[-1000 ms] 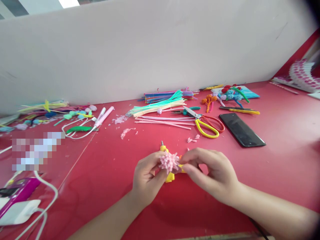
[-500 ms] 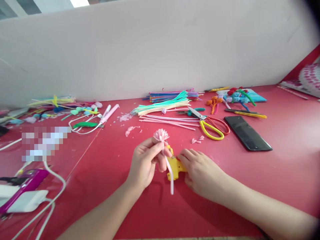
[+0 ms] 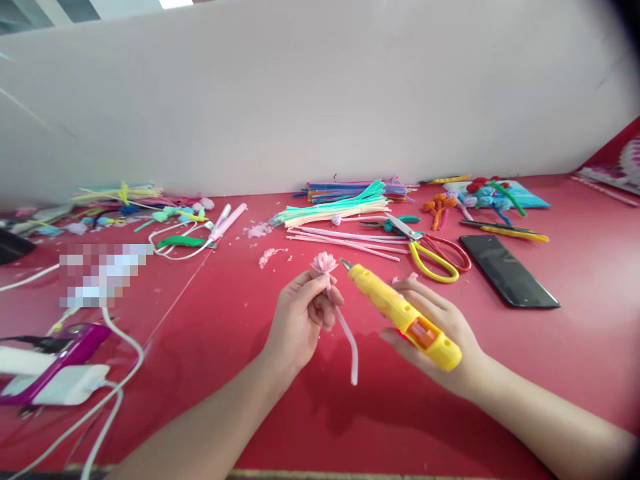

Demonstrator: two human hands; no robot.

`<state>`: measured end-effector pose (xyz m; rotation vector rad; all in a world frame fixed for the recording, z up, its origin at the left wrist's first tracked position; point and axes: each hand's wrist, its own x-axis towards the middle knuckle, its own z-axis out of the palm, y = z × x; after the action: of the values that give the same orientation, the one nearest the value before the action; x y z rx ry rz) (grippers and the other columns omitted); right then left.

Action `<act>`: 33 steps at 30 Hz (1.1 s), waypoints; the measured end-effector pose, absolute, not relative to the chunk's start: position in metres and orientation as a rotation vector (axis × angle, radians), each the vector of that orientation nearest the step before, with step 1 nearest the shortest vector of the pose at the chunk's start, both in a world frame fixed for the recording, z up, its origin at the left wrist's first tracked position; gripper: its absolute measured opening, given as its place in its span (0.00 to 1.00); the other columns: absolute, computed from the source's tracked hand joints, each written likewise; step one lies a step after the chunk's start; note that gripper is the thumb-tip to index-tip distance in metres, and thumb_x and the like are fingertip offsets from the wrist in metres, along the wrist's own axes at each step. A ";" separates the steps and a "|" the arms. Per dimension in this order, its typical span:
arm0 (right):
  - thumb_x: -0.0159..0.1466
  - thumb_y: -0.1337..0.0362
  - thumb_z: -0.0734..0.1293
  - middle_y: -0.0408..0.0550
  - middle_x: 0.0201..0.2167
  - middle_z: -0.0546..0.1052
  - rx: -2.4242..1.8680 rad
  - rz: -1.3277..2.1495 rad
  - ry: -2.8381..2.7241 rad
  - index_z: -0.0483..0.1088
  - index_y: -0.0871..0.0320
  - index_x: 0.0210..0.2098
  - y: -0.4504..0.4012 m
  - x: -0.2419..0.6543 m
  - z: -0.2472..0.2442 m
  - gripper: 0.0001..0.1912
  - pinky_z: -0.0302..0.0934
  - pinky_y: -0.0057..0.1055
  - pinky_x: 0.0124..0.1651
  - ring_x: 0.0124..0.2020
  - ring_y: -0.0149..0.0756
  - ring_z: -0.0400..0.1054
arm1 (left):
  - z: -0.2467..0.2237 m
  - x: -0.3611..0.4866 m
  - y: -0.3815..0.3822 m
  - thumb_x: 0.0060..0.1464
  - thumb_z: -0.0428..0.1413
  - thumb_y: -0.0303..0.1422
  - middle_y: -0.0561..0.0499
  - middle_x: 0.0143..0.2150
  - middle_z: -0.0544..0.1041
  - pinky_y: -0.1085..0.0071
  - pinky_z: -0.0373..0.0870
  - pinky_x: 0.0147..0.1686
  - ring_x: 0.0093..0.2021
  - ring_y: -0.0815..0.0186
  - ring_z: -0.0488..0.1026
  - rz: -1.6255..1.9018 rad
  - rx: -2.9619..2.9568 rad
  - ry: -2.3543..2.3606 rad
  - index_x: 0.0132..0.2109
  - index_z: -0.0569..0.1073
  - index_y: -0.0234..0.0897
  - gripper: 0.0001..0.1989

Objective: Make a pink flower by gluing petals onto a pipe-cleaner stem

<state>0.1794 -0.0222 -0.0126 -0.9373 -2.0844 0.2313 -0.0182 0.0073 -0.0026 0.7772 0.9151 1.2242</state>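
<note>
A pink fluffy flower (image 3: 325,262) on a pale pink stem (image 3: 353,350) is pinched between the fingers of my left hand (image 3: 300,317), just below the bloom. The stem hangs down and bends toward the right. My right hand (image 3: 447,340) grips a yellow glue gun (image 3: 395,303), whose metal nozzle points up and left. That nozzle tip is close to the flower's right side; whether they touch I cannot tell.
Scissors (image 3: 437,257), teal-handled pliers (image 3: 395,223) and a black phone (image 3: 507,270) lie beyond my right hand. Bundles of pipe cleaners (image 3: 335,210) lie at the back. White cables (image 3: 125,393) and a purple device (image 3: 70,360) are at left.
My right hand has lifted the yellow glue gun off the table and brought its nozzle up beside the flower. My left hand still holds the flower, and the view has shifted slightly.
</note>
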 end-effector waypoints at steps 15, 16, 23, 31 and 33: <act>0.61 0.65 0.65 0.46 0.25 0.66 -0.862 0.184 -2.151 0.60 0.57 0.28 -0.022 0.179 -0.015 0.08 0.55 0.30 0.29 0.26 0.33 0.60 | -0.008 -0.015 0.004 0.51 0.57 0.28 0.58 0.19 0.73 0.84 0.58 0.11 0.12 0.79 0.64 1.179 0.727 0.846 0.29 0.70 0.34 0.04; 0.61 0.65 0.65 0.46 0.25 0.65 -0.867 0.179 -2.152 0.60 0.57 0.28 -0.022 0.179 -0.015 0.09 0.55 0.30 0.29 0.26 0.33 0.59 | -0.008 -0.015 0.003 0.51 0.57 0.28 0.57 0.18 0.73 0.85 0.58 0.11 0.12 0.79 0.64 1.176 0.727 0.838 0.29 0.70 0.34 0.05; 0.61 0.64 0.65 0.44 0.23 0.63 -0.892 0.147 -2.151 0.58 0.57 0.26 -0.022 0.178 -0.018 0.11 0.53 0.30 0.28 0.24 0.32 0.56 | -0.006 -0.015 0.002 0.52 0.56 0.27 0.57 0.18 0.73 0.85 0.57 0.11 0.12 0.79 0.65 1.167 0.705 0.811 0.28 0.70 0.34 0.05; 0.62 0.62 0.65 0.43 0.22 0.61 -0.905 0.143 -2.156 0.58 0.57 0.26 -0.022 0.179 -0.018 0.12 0.52 0.29 0.27 0.24 0.31 0.55 | -0.006 -0.015 0.002 0.52 0.56 0.28 0.57 0.18 0.73 0.85 0.56 0.11 0.12 0.79 0.65 1.160 0.701 0.824 0.29 0.70 0.34 0.05; 0.62 0.63 0.64 0.42 0.22 0.60 -0.910 0.142 -2.154 0.58 0.57 0.25 -0.022 0.179 -0.018 0.12 0.51 0.29 0.27 0.23 0.31 0.54 | -0.006 -0.015 0.002 0.52 0.56 0.28 0.57 0.18 0.73 0.85 0.56 0.11 0.12 0.79 0.64 1.163 0.700 0.822 0.29 0.70 0.34 0.05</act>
<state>0.1787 -0.0216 -0.0184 -0.9104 -2.1545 0.1417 -0.0153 0.0022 -0.0064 0.7001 0.8222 1.1628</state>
